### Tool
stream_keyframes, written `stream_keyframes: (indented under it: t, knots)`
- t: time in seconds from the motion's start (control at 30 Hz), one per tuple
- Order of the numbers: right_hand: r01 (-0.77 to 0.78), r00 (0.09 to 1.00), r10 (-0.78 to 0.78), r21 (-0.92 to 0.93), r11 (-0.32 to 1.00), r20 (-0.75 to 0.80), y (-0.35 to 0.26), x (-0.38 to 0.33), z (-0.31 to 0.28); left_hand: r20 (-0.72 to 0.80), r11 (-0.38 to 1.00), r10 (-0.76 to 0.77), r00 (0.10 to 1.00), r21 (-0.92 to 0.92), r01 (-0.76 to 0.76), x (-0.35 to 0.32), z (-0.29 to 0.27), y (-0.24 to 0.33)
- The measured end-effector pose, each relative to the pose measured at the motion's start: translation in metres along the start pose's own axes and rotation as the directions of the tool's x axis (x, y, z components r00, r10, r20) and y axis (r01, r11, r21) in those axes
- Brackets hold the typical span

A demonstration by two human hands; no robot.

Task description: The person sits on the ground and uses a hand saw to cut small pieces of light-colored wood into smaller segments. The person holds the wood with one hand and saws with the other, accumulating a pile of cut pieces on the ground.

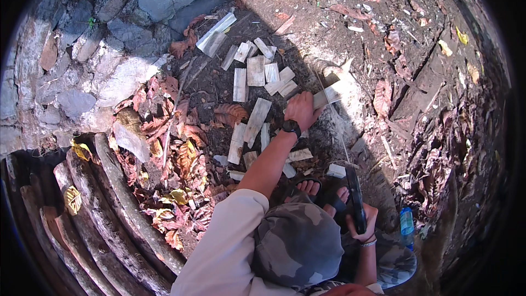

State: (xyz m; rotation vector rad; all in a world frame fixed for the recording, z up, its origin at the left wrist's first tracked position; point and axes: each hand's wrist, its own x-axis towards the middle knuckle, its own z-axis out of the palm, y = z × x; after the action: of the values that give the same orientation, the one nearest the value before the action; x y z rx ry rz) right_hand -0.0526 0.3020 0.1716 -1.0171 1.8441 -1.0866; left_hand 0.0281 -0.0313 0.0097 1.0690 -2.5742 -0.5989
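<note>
My left hand (pixel 302 109), with a dark watch at the wrist, reaches forward. Its fingers are closed on the near-left end of a pale split piece of wood (pixel 330 94), which points up to the right over a light block-like surface. Lower right, my right hand (pixel 363 223) is wrapped round the lower end of a long dark tool (pixel 356 197). From the tool's far end a thin pale line runs toward the wood; whether it is a blade seen edge-on I cannot tell. Split wood pieces (pixel 255 71) lie loosely left of and beyond my left hand.
A stone wall (pixel 129 33) rises at the far left. Stacked logs (pixel 123 197) fill the lower left, beside dry leaves (pixel 186 159). My sandalled feet (pixel 308 186) are between the hands. A plastic bottle (pixel 406 227) stands right of my right hand.
</note>
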Motion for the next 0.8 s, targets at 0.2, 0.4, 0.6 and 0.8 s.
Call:
stream_keyframes:
  t: [0.2, 0.4, 0.6, 0.8]
  knots:
    - [-0.027, 1.000, 0.027, -0.011, 1.000, -0.002, 0.010, -0.004, -0.001, 0.023, 1.000, -0.024, 0.999, 0.001, 0.024, -0.003, -0.002, -0.007]
    - [-0.007, 1.000, 0.007, -0.052, 0.999, -0.001, 0.007, -0.073, -0.017, 0.017, 1.000, -0.022, 1.000, 0.010, 0.022, -0.001, -0.001, -0.006]
    - [0.046, 0.999, -0.046, -0.029, 0.999, -0.011, 0.009, 0.044, 0.008, 0.022, 1.000, 0.004, 1.000, 0.000, -0.004, 0.002, 0.000, -0.003]
    - [-0.028, 1.000, 0.027, 0.016, 0.999, 0.013, 0.024, -0.077, -0.017, 0.021, 1.000, -0.005, 1.000, 0.002, 0.005, 0.000, 0.002, -0.005]
